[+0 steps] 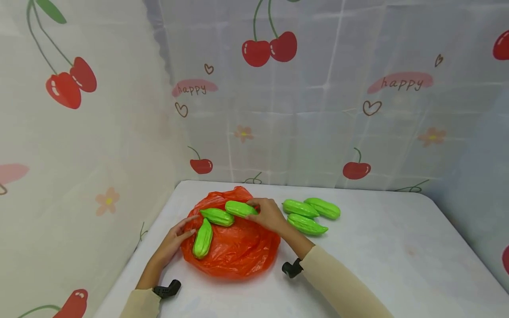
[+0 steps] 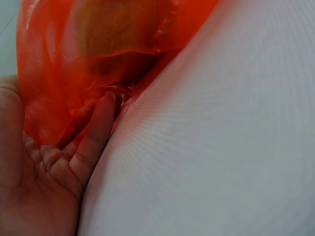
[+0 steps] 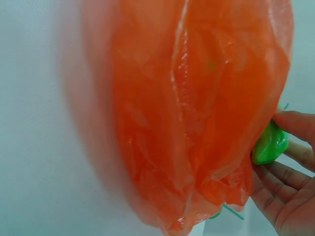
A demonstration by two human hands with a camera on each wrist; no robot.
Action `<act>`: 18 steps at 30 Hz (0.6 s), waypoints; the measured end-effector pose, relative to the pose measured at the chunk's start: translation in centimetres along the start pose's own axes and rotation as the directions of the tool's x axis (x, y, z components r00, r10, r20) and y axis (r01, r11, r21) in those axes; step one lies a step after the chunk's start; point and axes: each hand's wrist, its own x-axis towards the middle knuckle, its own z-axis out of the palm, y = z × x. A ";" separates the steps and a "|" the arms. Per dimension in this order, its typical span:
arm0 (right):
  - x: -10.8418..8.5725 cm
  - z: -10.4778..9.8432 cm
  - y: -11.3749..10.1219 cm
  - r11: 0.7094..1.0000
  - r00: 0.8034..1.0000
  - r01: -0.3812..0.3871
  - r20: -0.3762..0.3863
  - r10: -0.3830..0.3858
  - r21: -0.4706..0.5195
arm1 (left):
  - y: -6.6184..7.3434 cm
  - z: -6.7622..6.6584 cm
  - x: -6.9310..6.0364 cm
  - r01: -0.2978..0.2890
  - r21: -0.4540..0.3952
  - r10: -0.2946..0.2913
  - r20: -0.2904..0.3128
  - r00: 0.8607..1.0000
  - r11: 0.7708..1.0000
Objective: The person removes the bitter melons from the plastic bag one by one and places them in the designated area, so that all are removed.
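An orange-red plastic bag (image 1: 238, 247) lies spread on the table, with two bright green bitter melons on it: one slanted at the left (image 1: 203, 239), another above it (image 1: 218, 217). My right hand (image 1: 268, 215) pinches a third bitter melon (image 1: 240, 208) by its right end, over the bag's far part. In the right wrist view, that bitter melon's end (image 3: 270, 143) shows between thumb and fingers, partly hidden by the bag. My left hand (image 1: 176, 238) touches the bag's left edge with fairly straight fingers; in the left wrist view, some fingers are partly hidden by the bag (image 2: 49, 113).
To the right of the bag, three more bitter melons lie close together on the white table (image 1: 397, 256): one at the left (image 1: 300, 208), one at the back (image 1: 324, 208), one in front (image 1: 307, 224). Cherry-printed curtains (image 1: 318, 97) stand behind and at the left side.
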 end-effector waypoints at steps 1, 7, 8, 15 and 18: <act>-0.1 -0.1 -0.1 1.000 1.000 0.005 -0.001 -0.005 0.003 | 0.0 0.0 0.0 -0.001 0.000 0.001 -0.002 1.000 1.000; -0.7 -0.9 -0.9 1.000 1.000 0.015 -0.001 -0.015 0.013 | -0.1 0.1 0.2 0.002 -0.002 -0.002 -0.006 1.000 1.000; -0.8 -1.0 -0.9 1.000 1.000 0.019 -0.003 -0.019 0.016 | -0.1 0.1 0.2 0.000 -0.003 -0.001 -0.006 1.000 1.000; -1.6 -1.7 -1.5 0.996 0.999 0.048 -0.027 -0.046 0.078 | -0.2 0.1 0.1 -0.014 -0.007 0.014 0.002 1.000 1.000; -1.9 -1.9 -1.7 0.993 0.998 0.058 -0.034 -0.055 0.102 | -0.1 0.0 0.2 -0.011 0.005 0.011 -0.002 1.000 1.000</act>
